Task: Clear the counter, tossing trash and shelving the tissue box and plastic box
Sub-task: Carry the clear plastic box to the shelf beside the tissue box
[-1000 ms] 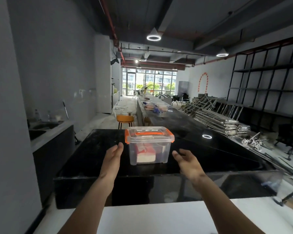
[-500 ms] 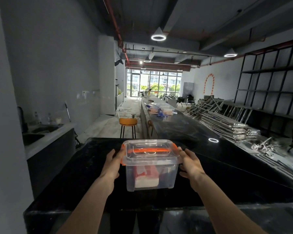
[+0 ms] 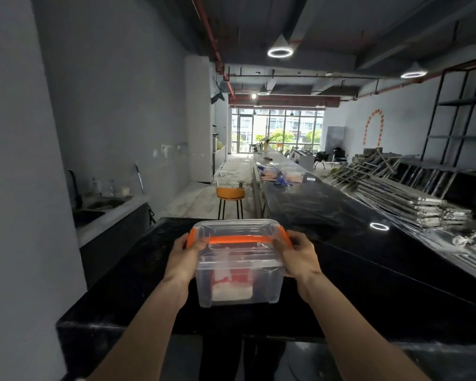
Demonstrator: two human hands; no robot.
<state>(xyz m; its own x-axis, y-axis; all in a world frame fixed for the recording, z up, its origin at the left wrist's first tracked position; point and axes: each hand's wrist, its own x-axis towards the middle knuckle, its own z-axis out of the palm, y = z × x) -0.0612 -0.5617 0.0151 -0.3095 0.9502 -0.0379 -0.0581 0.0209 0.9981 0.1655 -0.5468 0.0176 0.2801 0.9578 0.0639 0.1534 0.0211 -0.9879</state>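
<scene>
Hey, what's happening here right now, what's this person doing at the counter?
A person is holding a clear plastic box with an orange handle and side clips, one hand on each end: the left hand and the right hand. The lid is on, and something white and red sits inside. The box appears to be lifted just above the black counter, near its front edge. It has not been shelved yet; dark shelving stands along the right wall.
</scene>
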